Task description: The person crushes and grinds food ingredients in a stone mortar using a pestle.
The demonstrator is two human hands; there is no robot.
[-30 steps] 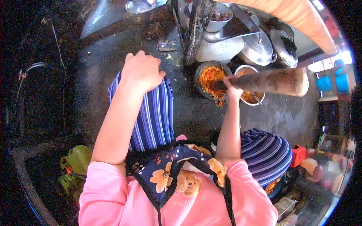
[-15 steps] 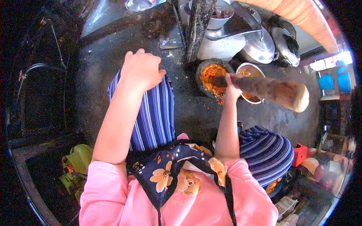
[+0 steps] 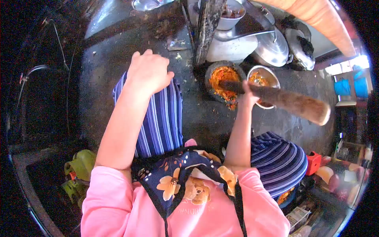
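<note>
A stone mortar (image 3: pixel 210 87) stands on the dark floor, holding an orange-red ground paste (image 3: pixel 224 79). My right hand (image 3: pixel 248 96) is wrapped round a thick wooden pestle (image 3: pixel 288 102), whose dark narrow end sits in the paste. The pestle slants far over to the right, with its pale butt end out over the floor. Beneath it, partly covered, is a metal bowl (image 3: pixel 272 75) with more orange bits and liquid. My left hand (image 3: pixel 149 73) rests on my left knee in striped cloth (image 3: pixel 160 118), thumb apart and fingers loosely bent over the knee; nothing shows in it.
Behind the mortar rise a dark wooden post (image 3: pixel 209 31) and a white container (image 3: pixel 233 48). Lidded metal pots (image 3: pixel 272 49) and a grey pot (image 3: pixel 229 21) stand at the back right. A green gas cylinder (image 3: pixel 83 164) is at lower left, a red object (image 3: pixel 314 162) at right.
The pestle's butt end has swung slightly right and down, and my right hand has shifted a little right with it. My left hand has barely moved.
</note>
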